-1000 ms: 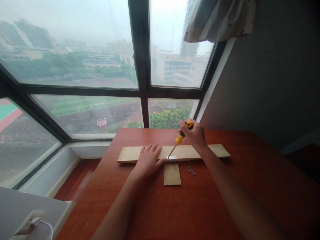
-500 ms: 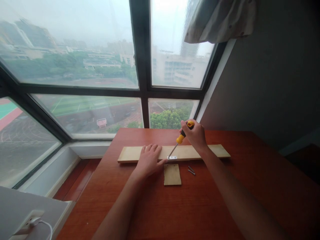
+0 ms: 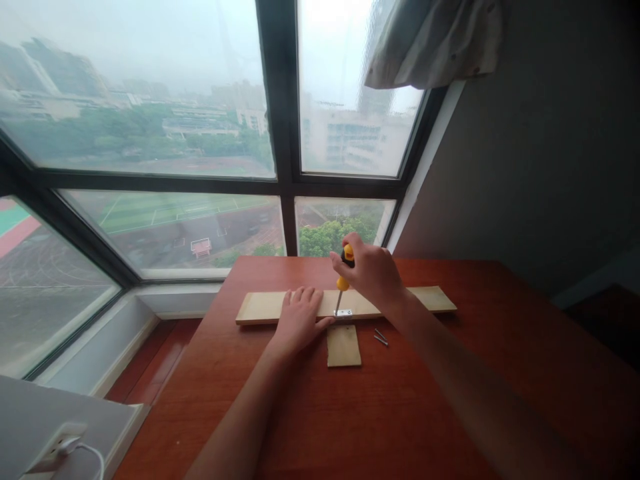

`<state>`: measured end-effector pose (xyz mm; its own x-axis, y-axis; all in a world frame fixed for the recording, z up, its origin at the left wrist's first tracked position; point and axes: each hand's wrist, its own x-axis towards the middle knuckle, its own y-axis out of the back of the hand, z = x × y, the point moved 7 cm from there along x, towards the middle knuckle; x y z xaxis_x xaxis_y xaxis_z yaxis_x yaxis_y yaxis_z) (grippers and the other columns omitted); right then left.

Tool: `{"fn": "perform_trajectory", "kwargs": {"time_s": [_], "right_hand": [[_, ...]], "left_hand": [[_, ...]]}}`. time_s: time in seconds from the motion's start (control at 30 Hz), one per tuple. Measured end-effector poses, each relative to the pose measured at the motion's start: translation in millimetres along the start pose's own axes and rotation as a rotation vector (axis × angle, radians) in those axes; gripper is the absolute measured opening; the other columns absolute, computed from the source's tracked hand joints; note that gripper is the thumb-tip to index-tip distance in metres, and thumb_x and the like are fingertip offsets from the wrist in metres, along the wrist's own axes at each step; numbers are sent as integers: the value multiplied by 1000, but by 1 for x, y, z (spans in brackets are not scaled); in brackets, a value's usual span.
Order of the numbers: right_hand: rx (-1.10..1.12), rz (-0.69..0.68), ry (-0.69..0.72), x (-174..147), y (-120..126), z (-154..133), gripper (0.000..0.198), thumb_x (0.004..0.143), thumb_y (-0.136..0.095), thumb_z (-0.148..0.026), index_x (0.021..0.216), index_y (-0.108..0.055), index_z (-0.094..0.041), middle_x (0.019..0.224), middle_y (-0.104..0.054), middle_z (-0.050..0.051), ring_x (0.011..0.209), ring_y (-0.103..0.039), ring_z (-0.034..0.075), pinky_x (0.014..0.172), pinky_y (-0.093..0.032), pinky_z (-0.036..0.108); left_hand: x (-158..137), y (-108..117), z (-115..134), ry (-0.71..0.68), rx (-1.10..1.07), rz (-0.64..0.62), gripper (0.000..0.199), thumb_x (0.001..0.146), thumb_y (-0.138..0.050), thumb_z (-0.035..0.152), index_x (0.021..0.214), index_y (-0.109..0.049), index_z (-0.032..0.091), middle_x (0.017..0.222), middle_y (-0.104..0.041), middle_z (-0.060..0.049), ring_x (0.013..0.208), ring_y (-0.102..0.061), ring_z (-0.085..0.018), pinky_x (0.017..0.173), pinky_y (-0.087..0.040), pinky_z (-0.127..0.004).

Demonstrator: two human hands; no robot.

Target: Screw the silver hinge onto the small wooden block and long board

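Note:
My right hand (image 3: 374, 270) grips a screwdriver (image 3: 343, 283) with a yellow and black handle, held nearly upright. Its tip meets the left end of a small silver metal hinge or plate (image 3: 344, 313) on the near edge of a long pale wooden board (image 3: 260, 305). With fingers spread, my left hand (image 3: 300, 317) lies flat on that board, its thumb close to the metal piece. Just in front is a small square wooden piece (image 3: 343, 347). Two screws (image 3: 381, 338) lie to the right of it.
The brown wooden table (image 3: 310, 420) carries everything. Behind it stands a large window with a dark frame (image 3: 285, 183), and a curtain (image 3: 440, 47) hangs at upper right. A wall socket with a white plug (image 3: 70, 443) is at lower left.
My right hand has swung left and turned, bringing the screwdriver from a slant to nearly upright, its tip staying at the metal piece. The left hand has stayed on the board.

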<state>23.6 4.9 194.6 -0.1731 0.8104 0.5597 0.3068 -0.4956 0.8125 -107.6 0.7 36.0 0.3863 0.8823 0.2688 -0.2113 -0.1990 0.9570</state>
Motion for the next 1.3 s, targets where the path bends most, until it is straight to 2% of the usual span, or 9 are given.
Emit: {"fn": "perform_trajectory", "kwargs": {"time_s": [0.13, 0.23, 0.4, 0.57, 0.83, 1.07, 1.17, 1.3], "right_hand": [[-228, -77, -6, 1, 9, -14, 38, 92, -42, -52, 90, -61, -19, 66, -66, 7, 62, -65, 24, 53, -36, 28], [-283, -112, -34, 3, 16, -19, 41, 92, -42, -52, 88, -63, -18, 66, -67, 10, 65, -67, 26, 53, -39, 29], [-302, -195, -142, 12, 19, -11, 43, 91, -45, -51, 84, -70, -17, 75, -70, 14, 71, -68, 26, 58, -45, 32], [-318, -302, -191, 21, 15, -5, 42, 89, -49, -49, 79, -73, -17, 81, -71, 15, 74, -69, 28, 61, -48, 34], [-303, -401, -162, 20, 13, -10, 48, 87, -51, -57, 97, -73, -15, 90, -72, 17, 84, -69, 26, 70, -49, 31], [-352, -459, -247, 23, 14, 5, 58, 87, -46, -64, 93, -74, -13, 94, -71, 20, 91, -67, 30, 73, -49, 35], [-350, -489, -225, 24, 15, 4, 61, 86, -44, -66, 92, -74, -13, 93, -71, 20, 90, -67, 30, 73, -49, 35], [-361, -501, -138, 22, 15, -2, 52, 87, -45, -59, 85, -73, -14, 90, -71, 18, 84, -67, 28, 68, -48, 34]], "left_hand": [[0, -1, 0, 3, -3, -5, 55, 84, -55, 56, 127, -48, 24, 128, -55, -12, 122, -44, -32, 106, -27, -48], [1, -2, -1, 11, -3, -13, 55, 83, -56, 57, 127, -48, 24, 130, -54, -12, 123, -43, -32, 107, -27, -49], [1, -4, -2, 15, -1, -21, 55, 83, -55, 58, 125, -50, 23, 130, -54, -12, 123, -43, -32, 106, -27, -49], [1, -3, -2, 12, 1, -14, 55, 83, -55, 59, 124, -50, 23, 129, -54, -12, 122, -44, -32, 106, -28, -48], [2, -1, 0, 13, -17, -25, 53, 83, -55, 57, 125, -50, 25, 129, -54, -12, 122, -44, -32, 105, -28, -48], [1, -4, -2, 7, -24, -14, 53, 83, -54, 58, 124, -50, 25, 129, -54, -12, 123, -44, -32, 106, -26, -48], [1, -4, -2, 8, -15, -19, 54, 83, -54, 59, 125, -50, 25, 130, -54, -12, 122, -44, -32, 106, -27, -48], [2, -1, -1, 5, -2, -25, 54, 84, -54, 58, 125, -50, 23, 130, -54, -12, 122, -44, -32, 105, -28, -47]]}}
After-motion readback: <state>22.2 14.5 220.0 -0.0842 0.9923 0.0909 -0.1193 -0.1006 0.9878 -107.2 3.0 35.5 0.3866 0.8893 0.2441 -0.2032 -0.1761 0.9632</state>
